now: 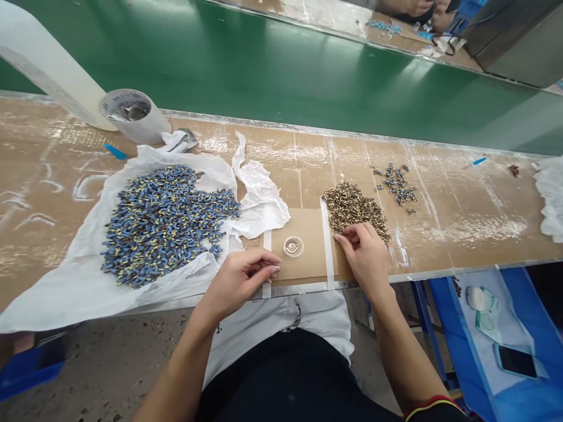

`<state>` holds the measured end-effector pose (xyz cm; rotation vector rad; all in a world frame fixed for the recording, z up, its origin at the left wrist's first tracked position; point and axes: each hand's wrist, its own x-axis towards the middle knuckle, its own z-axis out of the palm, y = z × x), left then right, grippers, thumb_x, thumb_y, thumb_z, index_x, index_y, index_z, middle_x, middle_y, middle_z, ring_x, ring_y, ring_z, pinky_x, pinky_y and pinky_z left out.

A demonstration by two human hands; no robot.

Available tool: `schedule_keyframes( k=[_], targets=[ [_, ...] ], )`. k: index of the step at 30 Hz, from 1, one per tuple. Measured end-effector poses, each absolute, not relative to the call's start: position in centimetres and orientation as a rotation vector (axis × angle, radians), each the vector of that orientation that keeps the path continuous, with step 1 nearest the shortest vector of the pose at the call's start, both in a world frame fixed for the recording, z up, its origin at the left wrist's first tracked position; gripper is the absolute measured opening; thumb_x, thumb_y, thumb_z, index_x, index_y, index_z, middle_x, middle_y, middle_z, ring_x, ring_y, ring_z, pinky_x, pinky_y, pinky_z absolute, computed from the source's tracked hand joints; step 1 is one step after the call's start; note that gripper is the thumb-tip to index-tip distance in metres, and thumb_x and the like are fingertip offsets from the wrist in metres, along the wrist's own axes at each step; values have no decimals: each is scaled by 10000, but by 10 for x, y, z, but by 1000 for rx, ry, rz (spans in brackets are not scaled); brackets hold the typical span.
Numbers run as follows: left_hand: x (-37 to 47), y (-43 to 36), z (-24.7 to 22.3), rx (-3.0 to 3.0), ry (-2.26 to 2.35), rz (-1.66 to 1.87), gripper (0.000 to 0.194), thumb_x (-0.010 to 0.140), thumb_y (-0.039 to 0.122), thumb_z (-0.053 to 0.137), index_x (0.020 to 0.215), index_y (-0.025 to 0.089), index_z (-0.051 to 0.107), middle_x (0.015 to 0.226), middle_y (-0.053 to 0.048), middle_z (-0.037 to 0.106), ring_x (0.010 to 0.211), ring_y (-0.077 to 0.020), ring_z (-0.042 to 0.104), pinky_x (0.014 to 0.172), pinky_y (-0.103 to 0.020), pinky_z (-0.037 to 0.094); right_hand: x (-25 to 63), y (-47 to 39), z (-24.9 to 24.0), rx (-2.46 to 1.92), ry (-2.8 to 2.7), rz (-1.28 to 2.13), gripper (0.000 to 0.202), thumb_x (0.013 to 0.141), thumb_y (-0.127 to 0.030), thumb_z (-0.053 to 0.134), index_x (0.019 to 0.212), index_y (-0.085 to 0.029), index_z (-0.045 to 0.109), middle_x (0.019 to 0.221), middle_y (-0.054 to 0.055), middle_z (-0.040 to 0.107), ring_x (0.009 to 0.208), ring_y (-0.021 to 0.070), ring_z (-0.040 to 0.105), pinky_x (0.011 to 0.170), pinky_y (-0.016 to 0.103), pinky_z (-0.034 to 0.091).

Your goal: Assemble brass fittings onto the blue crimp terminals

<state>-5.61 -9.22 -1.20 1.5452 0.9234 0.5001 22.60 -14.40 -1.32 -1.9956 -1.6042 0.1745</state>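
The left hand (246, 274), fingertips drawn together, is at the small dish's (293, 247) eight o'clock; the right hand (366, 252) curls at three, by the brown pile (352, 202) (whether either grips a piece, I cannot tell). The dish sits on cardboard (308, 266) between them, probably for easy reach. At nine o'clock, white paper (57, 299) likely keeps the blue pile (165, 225) gathered; at two, loose blue pieces (399, 184) lie beyond the brown pile.

The big pile of bits (162, 220) is blue, dotted with yellow and brown (all mixed up). The paper (57, 305) is white. The middle pile (352, 205) is brown and pale gold, speckled. The belt (264, 64) is green. The dark sleeve (440, 413) has red and yellow stripes.
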Motion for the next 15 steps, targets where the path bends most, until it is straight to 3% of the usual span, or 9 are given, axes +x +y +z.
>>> schedule_keyframes(
  k=[4, 8, 15],
  targets=[
    [-57, -94, -11, 1573, 935, 499, 204, 900, 323, 633, 960, 136, 688, 804, -50, 693, 679, -127, 616, 607, -203, 477, 229, -140, -11, -2001, -1692, 176, 140, 928, -285, 575, 821, -196, 595, 836, 46, 620, 734, 191, 570, 676, 313, 432],
    [-56, -95, -11, 1623, 959, 506, 200, 910, 325, 616, 952, 141, 685, 835, -53, 703, 703, -132, 624, 624, -206, 483, 224, -139, -6, -2135, -1852, -50, 144, 944, -238, 513, 820, -193, 571, 813, 70, 621, 753, 221, 542, 672, 326, 382],
    [-54, -97, -12, 1639, 981, 504, 208, 913, 339, 609, 955, 149, 682, 854, -53, 709, 731, -142, 639, 649, -214, 497, 215, -129, -2, -2254, -1903, -148, 211, 950, -373, 557, 943, -163, 581, 904, 119, 636, 848, 268, 562, 725, 345, 404]
  ],
)
